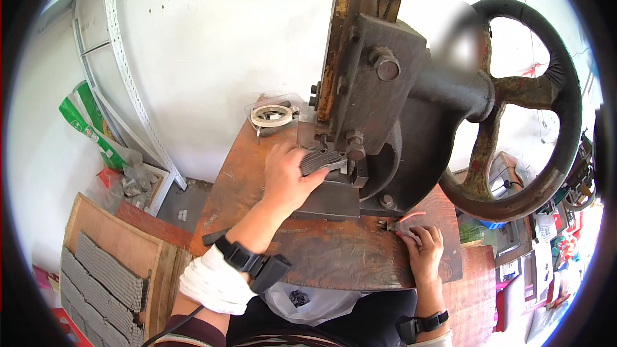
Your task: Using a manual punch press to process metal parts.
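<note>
My left hand (287, 178) is closed round a stack of thin grey ridged metal strips (316, 161), at the bed of a hand-operated press (379, 90). The stack's right end lies beside the small block under the press ram. Lower right, my right hand (424, 249) is closed at the table's front part on a small tool with reddish handles (411, 216), which looks like pliers. The fingers partly cover it, so its exact shape is hard to make out.
The press's large handwheel (560, 99) stands at the right. A roll of tape (271, 115) sits in a clear tray at the back of the wooden table (308, 250). Rows of grey ridged strips (103, 283) lie on a wooden board at left. A plastic bag (308, 302) hangs below the table edge.
</note>
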{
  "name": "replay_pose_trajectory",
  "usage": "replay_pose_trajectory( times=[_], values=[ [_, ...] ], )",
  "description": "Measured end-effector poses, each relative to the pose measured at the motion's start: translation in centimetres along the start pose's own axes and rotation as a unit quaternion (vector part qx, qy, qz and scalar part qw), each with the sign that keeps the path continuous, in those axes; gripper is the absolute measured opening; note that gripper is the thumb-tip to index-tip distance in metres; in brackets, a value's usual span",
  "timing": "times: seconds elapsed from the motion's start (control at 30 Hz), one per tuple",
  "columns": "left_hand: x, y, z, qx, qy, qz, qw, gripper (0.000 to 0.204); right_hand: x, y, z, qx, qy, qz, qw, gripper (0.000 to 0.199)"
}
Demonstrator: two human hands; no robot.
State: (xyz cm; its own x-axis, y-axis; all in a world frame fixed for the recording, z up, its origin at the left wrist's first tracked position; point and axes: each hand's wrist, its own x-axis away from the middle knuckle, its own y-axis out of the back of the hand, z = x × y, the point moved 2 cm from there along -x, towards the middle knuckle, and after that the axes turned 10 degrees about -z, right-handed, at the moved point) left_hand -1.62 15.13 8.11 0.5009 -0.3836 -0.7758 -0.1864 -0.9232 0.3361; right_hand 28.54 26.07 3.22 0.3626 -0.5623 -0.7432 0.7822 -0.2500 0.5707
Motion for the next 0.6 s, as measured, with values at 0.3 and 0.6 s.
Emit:
replay_pose_trajectory(
  times=[0.3,0.6],
  values=[
    [9.8,10.4,-2.7,0.363,0.421,0.129,0.821,0.031,1.6,2.1,3.7,-0.124,0.010,-0.002,0.992,0.016],
    [12.6,5.2,-4.1,0.010,-0.067,0.231,0.971,0.045,-0.4,-1.7,9.9,-0.292,0.073,0.246,0.921,0.070]
  ],
)
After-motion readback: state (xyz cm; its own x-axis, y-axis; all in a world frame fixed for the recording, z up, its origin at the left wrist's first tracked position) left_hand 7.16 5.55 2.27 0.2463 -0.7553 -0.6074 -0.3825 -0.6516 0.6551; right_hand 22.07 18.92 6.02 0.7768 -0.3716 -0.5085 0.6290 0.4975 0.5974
